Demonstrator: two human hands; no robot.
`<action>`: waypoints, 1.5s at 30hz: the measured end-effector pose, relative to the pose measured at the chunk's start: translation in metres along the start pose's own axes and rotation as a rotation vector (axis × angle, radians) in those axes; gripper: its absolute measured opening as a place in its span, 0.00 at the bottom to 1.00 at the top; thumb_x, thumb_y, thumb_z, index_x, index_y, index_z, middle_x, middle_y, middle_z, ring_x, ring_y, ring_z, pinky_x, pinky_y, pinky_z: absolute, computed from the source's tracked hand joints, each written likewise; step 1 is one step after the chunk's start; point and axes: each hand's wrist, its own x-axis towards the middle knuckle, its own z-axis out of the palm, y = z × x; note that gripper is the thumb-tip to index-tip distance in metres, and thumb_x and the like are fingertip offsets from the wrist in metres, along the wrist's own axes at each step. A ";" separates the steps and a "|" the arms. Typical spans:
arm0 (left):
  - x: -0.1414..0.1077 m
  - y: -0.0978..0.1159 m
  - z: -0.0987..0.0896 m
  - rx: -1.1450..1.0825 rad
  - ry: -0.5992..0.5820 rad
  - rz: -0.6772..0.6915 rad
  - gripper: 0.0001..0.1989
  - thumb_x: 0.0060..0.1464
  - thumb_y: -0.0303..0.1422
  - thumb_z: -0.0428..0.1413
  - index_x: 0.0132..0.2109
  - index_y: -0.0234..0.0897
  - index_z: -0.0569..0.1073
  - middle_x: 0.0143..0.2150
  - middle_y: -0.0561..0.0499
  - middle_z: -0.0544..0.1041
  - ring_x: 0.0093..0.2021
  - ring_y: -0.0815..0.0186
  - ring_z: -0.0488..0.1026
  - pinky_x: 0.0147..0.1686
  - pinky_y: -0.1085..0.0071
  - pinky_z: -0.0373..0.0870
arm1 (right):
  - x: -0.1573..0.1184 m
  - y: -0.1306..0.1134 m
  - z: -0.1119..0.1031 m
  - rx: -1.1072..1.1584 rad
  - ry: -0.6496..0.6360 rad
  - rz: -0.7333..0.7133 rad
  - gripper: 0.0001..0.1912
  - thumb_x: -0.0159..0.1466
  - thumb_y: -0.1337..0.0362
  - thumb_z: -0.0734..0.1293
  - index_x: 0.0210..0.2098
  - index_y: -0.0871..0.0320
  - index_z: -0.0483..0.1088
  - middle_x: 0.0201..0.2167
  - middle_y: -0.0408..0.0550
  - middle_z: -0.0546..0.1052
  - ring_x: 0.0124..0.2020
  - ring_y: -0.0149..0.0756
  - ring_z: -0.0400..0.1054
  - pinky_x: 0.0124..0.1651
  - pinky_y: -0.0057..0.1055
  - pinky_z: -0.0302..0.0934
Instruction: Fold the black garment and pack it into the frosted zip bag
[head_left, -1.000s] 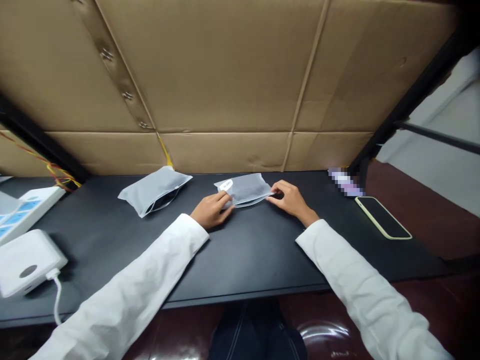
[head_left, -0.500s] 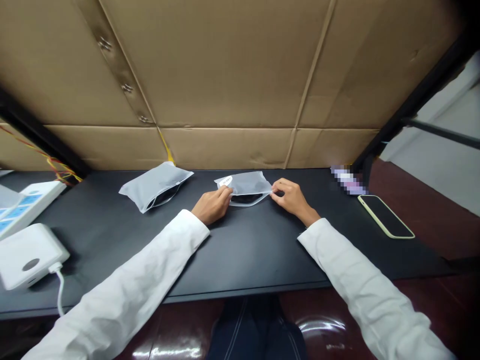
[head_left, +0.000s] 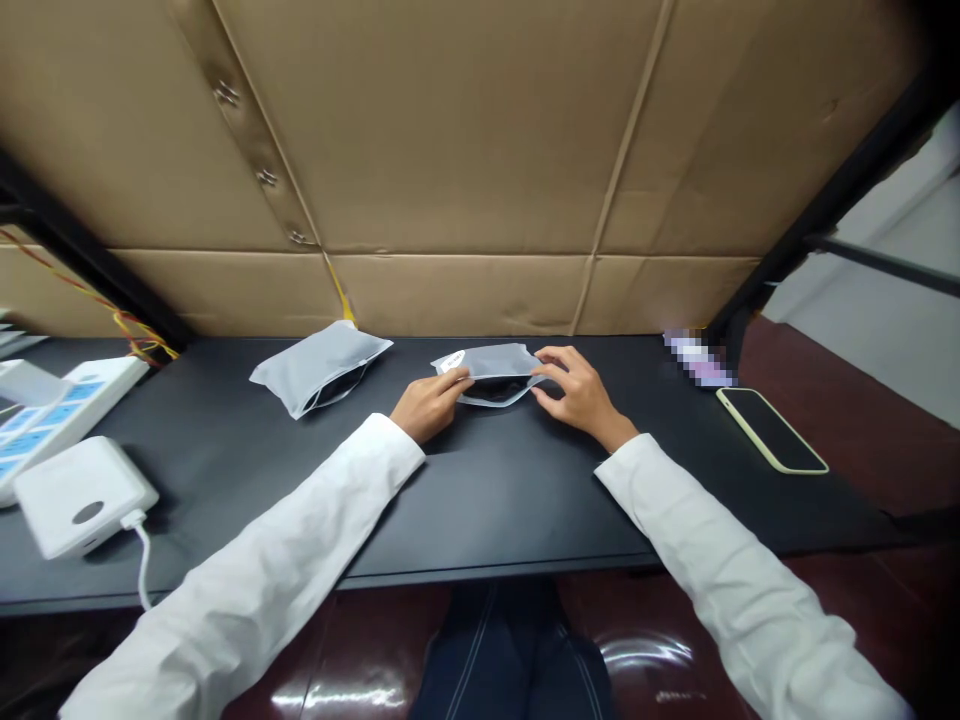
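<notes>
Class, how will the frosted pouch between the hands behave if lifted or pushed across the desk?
The frosted pouch looks floppy, since its edge bends under the left hand. It is probably light for its size, given its thin, translucent film. That smooth film may also slide easily on the desk.

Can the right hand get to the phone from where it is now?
Probably yes. The right hand is at the edge of the grey pouch, and only black desktop shows between it and the phone. Nothing appears to stand in the way; it looks like a short sideways reach.
</notes>
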 end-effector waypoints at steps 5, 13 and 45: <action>0.002 0.011 0.000 -0.051 0.072 0.069 0.19 0.63 0.23 0.47 0.58 0.36 0.70 0.51 0.42 0.78 0.46 0.64 0.79 0.44 0.70 0.78 | 0.006 -0.033 0.016 -0.027 -0.078 -0.188 0.17 0.63 0.70 0.64 0.51 0.51 0.73 0.60 0.53 0.70 0.60 0.47 0.63 0.58 0.49 0.61; 0.007 0.030 0.000 -0.140 0.074 0.121 0.24 0.63 0.26 0.50 0.66 0.39 0.62 0.54 0.40 0.76 0.45 0.63 0.79 0.44 0.69 0.78 | 0.014 -0.042 0.029 -0.115 -0.176 -0.007 0.20 0.56 0.70 0.68 0.49 0.64 0.73 0.63 0.62 0.65 0.63 0.56 0.57 0.64 0.55 0.53; 0.001 -0.015 -0.008 -0.065 -0.161 -0.100 0.20 0.64 0.32 0.49 0.61 0.36 0.67 0.58 0.37 0.71 0.51 0.55 0.73 0.46 0.60 0.73 | 0.009 0.006 -0.007 1.163 0.204 0.880 0.22 0.56 0.41 0.62 0.22 0.53 0.67 0.17 0.45 0.68 0.28 0.44 0.69 0.32 0.39 0.67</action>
